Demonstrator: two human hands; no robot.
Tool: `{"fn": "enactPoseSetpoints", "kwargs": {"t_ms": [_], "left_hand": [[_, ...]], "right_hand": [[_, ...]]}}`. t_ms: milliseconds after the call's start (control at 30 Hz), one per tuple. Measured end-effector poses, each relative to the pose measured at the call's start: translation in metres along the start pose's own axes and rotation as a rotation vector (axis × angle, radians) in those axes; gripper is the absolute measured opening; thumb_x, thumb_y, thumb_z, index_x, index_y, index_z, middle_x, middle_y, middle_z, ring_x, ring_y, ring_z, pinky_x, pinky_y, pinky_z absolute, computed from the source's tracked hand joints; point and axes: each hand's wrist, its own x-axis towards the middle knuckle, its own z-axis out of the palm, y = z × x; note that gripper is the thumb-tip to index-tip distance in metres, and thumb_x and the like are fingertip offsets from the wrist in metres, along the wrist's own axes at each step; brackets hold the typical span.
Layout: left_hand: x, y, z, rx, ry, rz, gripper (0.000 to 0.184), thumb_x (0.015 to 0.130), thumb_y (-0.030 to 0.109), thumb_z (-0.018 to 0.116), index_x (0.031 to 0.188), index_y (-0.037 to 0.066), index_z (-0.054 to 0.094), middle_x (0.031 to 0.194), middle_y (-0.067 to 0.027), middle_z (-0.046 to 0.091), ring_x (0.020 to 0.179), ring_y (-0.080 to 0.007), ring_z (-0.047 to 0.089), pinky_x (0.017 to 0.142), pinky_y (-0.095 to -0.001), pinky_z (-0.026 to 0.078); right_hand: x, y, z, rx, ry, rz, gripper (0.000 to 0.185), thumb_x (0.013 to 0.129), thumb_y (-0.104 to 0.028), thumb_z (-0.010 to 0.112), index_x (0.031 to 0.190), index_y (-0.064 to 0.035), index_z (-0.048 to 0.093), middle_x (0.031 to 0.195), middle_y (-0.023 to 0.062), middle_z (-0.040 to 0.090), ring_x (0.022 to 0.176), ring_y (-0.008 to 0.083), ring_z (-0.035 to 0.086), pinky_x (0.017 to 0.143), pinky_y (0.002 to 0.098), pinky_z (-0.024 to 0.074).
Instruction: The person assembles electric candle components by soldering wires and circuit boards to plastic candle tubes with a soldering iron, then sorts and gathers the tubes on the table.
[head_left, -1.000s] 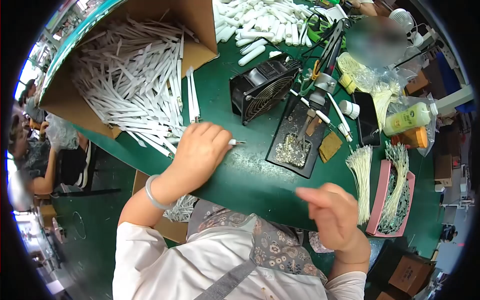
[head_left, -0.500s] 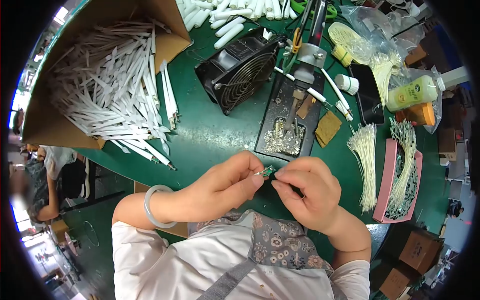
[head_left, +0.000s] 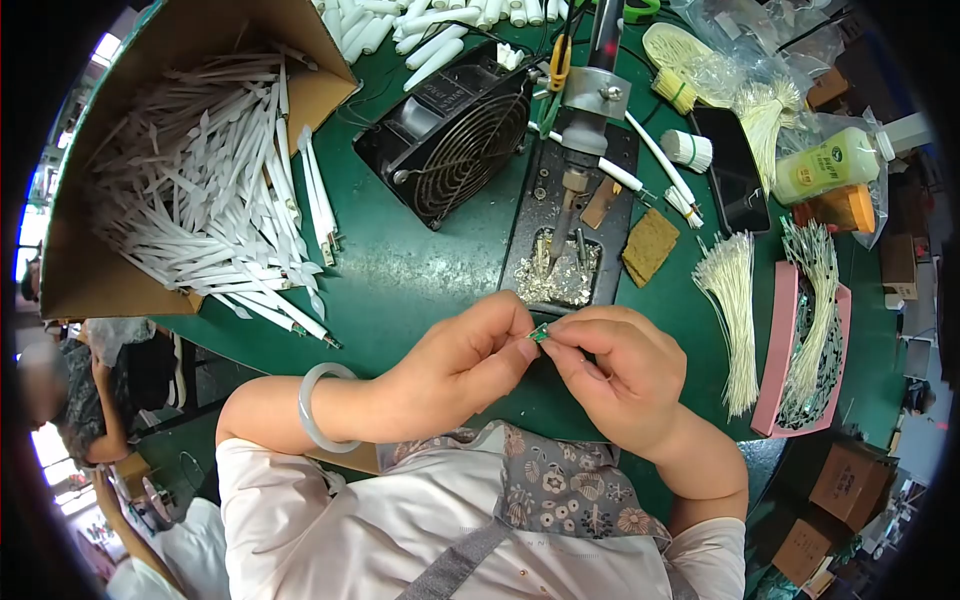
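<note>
Between my two hands, just in front of the soldering stand, is a small green circuit board (head_left: pixel 540 333). My left hand (head_left: pixel 450 362) pinches its left end between thumb and forefinger. My right hand (head_left: pixel 625 372) closes thumb and forefinger at the board's right end, so the fingertips of both hands nearly meet. Most of the board is hidden by fingers. Just beyond my hands, the soldering iron (head_left: pixel 572 190) is clamped with its tip pointing down into a tray of solder scraps (head_left: pixel 555 280) on the black stand (head_left: pixel 522 225).
A cardboard box (head_left: pixel 75 285) of white candle-shaped sticks is at left. A black fan (head_left: pixel 450 130) stands behind. To the right lie a brown sponge (head_left: pixel 650 247), a phone (head_left: pixel 735 170), a white wire bundle (head_left: pixel 730 320), a pink tray (head_left: pixel 770 400) and a bottle (head_left: pixel 825 170). Another person (head_left: pixel 90 400) is at far left.
My right fingertips have moved in against the board, from slightly apart. The view has shifted a little, and more of another person shows at lower left.
</note>
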Motion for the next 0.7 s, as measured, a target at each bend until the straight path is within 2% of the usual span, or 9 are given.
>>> {"fn": "enactPoseSetpoints", "kwargs": {"t_ms": [133,233,267,333,433,500,567,667,700], "left_hand": [[0.004,-0.005,0.001,-0.095,0.043,-0.022,0.007,0.096,0.012,0.042,0.091,0.006,0.043,0.067,0.0037,0.041,0.054,-0.0028,0.034,0.047,-0.0187,0.028],[0.007,-0.005,-0.001,-0.2,0.053,-0.044,0.005,0.094,0.009,0.041,0.091,0.006,0.044,0.066,0.0033,0.041,0.053,-0.0034,0.033,0.046,-0.0191,0.027],[0.008,-0.005,-0.003,-0.188,0.057,-0.041,0.007,0.095,0.01,0.04,0.091,0.006,0.043,0.065,0.0023,0.041,0.052,-0.0038,0.033,0.045,-0.019,0.027],[0.012,-0.004,-0.005,-0.165,0.063,-0.035,0.01,0.097,0.013,0.038,0.09,0.006,0.041,0.062,0.0002,0.041,0.05,-0.0046,0.034,0.043,-0.0188,0.027],[0.017,-0.003,-0.006,-0.155,0.055,-0.042,0.01,0.097,0.012,0.038,0.09,0.006,0.042,0.062,0.0001,0.041,0.05,-0.0047,0.034,0.043,-0.0188,0.027],[0.019,-0.002,-0.007,-0.174,0.055,-0.049,0.01,0.097,0.012,0.038,0.089,0.006,0.042,0.062,0.0002,0.041,0.05,-0.0047,0.033,0.043,-0.0188,0.027],[0.022,-0.002,-0.007,-0.199,0.055,-0.047,0.008,0.095,0.01,0.039,0.09,0.006,0.043,0.062,0.0009,0.041,0.05,-0.0046,0.033,0.044,-0.0193,0.027],[0.024,-0.002,-0.009,-0.237,0.051,-0.037,0.004,0.092,0.007,0.041,0.09,0.005,0.044,0.064,0.0023,0.041,0.051,-0.0044,0.034,0.045,-0.0203,0.027],[0.025,-0.004,-0.009,-0.246,0.051,-0.034,0.004,0.092,0.007,0.041,0.09,0.005,0.044,0.064,0.0023,0.041,0.051,-0.0044,0.034,0.045,-0.0203,0.027]], "right_hand": [[0.004,-0.006,-0.006,0.09,-0.081,0.156,0.021,0.074,-0.002,0.069,0.094,-0.0018,0.063,0.084,0.0094,0.066,0.065,0.02,0.061,0.055,0.0283,0.0485],[-0.004,0.012,-0.019,0.324,-0.087,0.059,0.018,0.081,-0.004,0.062,0.099,0.0003,0.061,0.085,0.01,0.065,0.061,0.0196,0.057,0.054,0.0282,0.0451],[-0.004,0.011,-0.021,0.341,-0.042,0.013,0.018,0.085,-0.004,0.055,0.101,0.0025,0.061,0.08,0.0103,0.062,0.063,0.019,0.054,0.058,0.028,0.0436],[0.003,0.007,-0.025,0.263,-0.052,0.077,0.023,0.084,-0.003,0.055,0.106,0.0033,0.06,0.075,0.0083,0.059,0.066,0.0182,0.053,0.06,0.0277,0.0422],[0.005,0.003,-0.032,0.348,-0.051,0.252,0.026,0.084,-0.002,0.055,0.109,0.003,0.061,0.07,0.0053,0.054,0.069,0.017,0.05,0.061,0.0269,0.0395],[0.007,0.005,-0.038,0.322,-0.083,0.236,0.027,0.083,-0.002,0.056,0.109,0.0015,0.062,0.068,0.0038,0.051,0.068,0.0159,0.048,0.06,0.0258,0.0372],[0.014,0.012,-0.04,0.147,-0.158,0.06,0.027,0.081,-0.002,0.058,0.107,-0.0007,0.065,0.068,0.0027,0.05,0.064,0.0144,0.046,0.057,0.0244,0.0349],[0.012,0.013,-0.032,0.16,-0.128,0.242,0.02,0.077,-0.002,0.065,0.096,-0.0033,0.068,0.068,0.0042,0.052,0.059,0.0131,0.047,0.051,0.024,0.035],[0.011,0.012,-0.028,0.103,-0.115,0.237,0.018,0.075,-0.002,0.067,0.093,-0.0035,0.068,0.068,0.0049,0.052,0.058,0.013,0.048,0.049,0.0242,0.0351]]}}
